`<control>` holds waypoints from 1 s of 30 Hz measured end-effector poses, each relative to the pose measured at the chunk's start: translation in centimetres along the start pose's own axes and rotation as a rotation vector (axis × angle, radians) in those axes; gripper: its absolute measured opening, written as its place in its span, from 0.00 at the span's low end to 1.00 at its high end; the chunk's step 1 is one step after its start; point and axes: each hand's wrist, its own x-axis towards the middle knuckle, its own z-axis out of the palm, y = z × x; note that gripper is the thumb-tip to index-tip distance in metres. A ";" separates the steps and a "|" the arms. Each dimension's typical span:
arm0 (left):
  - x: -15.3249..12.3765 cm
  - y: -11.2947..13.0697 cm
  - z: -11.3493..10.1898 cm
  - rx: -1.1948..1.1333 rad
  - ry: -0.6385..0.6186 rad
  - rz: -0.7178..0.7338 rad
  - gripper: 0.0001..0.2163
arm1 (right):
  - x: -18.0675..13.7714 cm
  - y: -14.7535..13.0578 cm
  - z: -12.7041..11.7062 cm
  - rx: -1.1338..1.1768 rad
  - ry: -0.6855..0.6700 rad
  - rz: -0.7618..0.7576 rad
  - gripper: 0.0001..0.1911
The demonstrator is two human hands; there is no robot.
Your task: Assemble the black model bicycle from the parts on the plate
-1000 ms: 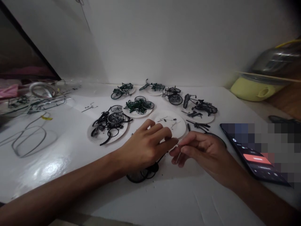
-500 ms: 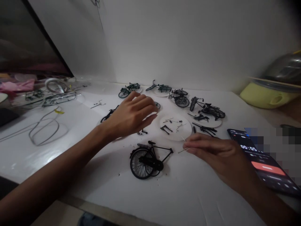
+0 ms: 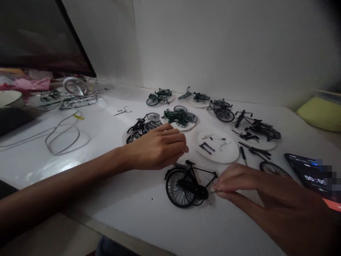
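A small black model bicycle (image 3: 186, 183) with one wheel lies on the white table (image 3: 112, 185) in front of me. My left hand (image 3: 160, 147) hovers just behind it with fingers curled together, and nothing shows in them. My right hand (image 3: 247, 188) pinches a thin metal pin (image 3: 213, 192) at the bicycle's front end. A white paper plate (image 3: 229, 154) with small dark and metal parts sits just beyond the bicycle.
Several paper plates hold green and black model bicycles and wheels (image 3: 178, 117) farther back. A loose black wheel (image 3: 274, 169) and a phone (image 3: 314, 176) with a timer lie at right. A wire loop (image 3: 62, 138) and part frames (image 3: 77, 101) lie at left.
My left hand drew back from the plates toward the bicycle and its fingers curled in. My right hand lowered the pin to the bicycle's front. The view shifted left.
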 end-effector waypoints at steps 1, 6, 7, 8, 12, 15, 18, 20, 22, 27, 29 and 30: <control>-0.2 0.0 0.1 -0.060 0.018 -0.007 0.08 | 0.4 -0.4 0.3 0.004 0.002 -0.017 0.04; -1.0 0.1 0.2 -0.382 0.026 -0.100 0.06 | 2.5 -1.1 1.8 -0.022 -0.086 -0.123 0.07; -1.1 0.2 0.1 -0.422 0.006 -0.109 0.06 | 2.8 -0.9 2.1 -0.027 -0.107 -0.142 0.08; -1.2 0.2 0.0 -0.446 -0.018 -0.115 0.06 | 3.1 -0.8 2.3 -0.029 -0.112 -0.161 0.09; -1.6 0.2 -0.6 -0.462 -0.139 -0.158 0.06 | 3.1 -0.2 2.7 -0.049 -0.068 -0.187 0.08; -1.8 0.3 -0.9 -0.458 -0.213 -0.160 0.11 | 2.7 0.0 2.7 -0.102 -0.022 -0.172 0.07; -1.9 0.7 -0.9 -0.430 -0.242 -0.149 0.19 | 2.2 0.0 2.9 -0.138 0.026 -0.148 0.08; -1.9 1.2 -0.9 -0.404 -0.252 -0.161 0.26 | 2.0 -0.1 3.1 -0.140 0.057 -0.154 0.08; -2.0 1.8 -0.8 -0.393 -0.256 -0.172 0.33 | 1.9 -0.3 3.4 -0.124 0.062 -0.173 0.08; -2.0 2.9 -0.2 -0.381 -0.221 -0.181 0.35 | 1.5 -0.3 4.0 -0.088 0.094 -0.163 0.11; -2.0 3.1 0.0 -0.368 -0.221 -0.182 0.31 | 1.4 -0.1 4.1 -0.072 0.113 -0.150 0.11; -1.9 3.1 0.1 -0.363 -0.224 -0.177 0.29 | 1.3 0.0 4.2 -0.065 0.113 -0.146 0.11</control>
